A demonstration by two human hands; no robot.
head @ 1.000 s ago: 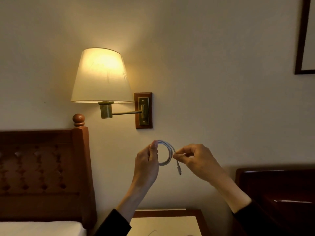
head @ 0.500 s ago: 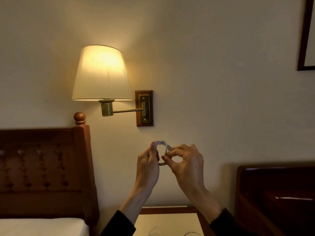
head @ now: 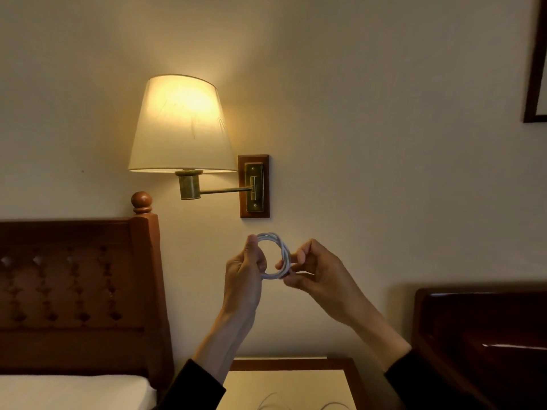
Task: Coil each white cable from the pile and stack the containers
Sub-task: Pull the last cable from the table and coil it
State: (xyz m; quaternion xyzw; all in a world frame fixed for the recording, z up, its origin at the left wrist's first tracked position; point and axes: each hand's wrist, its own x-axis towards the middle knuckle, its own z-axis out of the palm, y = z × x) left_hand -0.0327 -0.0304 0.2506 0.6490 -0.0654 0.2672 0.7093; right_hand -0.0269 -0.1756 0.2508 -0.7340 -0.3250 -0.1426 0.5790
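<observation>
A white cable (head: 280, 247) is wound into a small round coil and held up in front of the wall. My left hand (head: 245, 270) grips the coil's left side between thumb and fingers. My right hand (head: 313, 269) pinches the coil's right side, where the loose end is wrapped round the loops. Thin loops of more white cable (head: 273, 403) show at the bottom edge on the bedside table (head: 296, 380). No containers are in view.
A lit wall lamp (head: 180, 125) hangs above left of my hands. A wooden headboard (head: 77, 291) and a white mattress (head: 71, 392) fill the left. A dark wooden piece of furniture (head: 479, 335) stands at the right, and a picture frame (head: 534, 69) hangs top right.
The plug end hung loose from my right hand a second ago. My right hand has since passed it round the coil, and it no longer dangles.
</observation>
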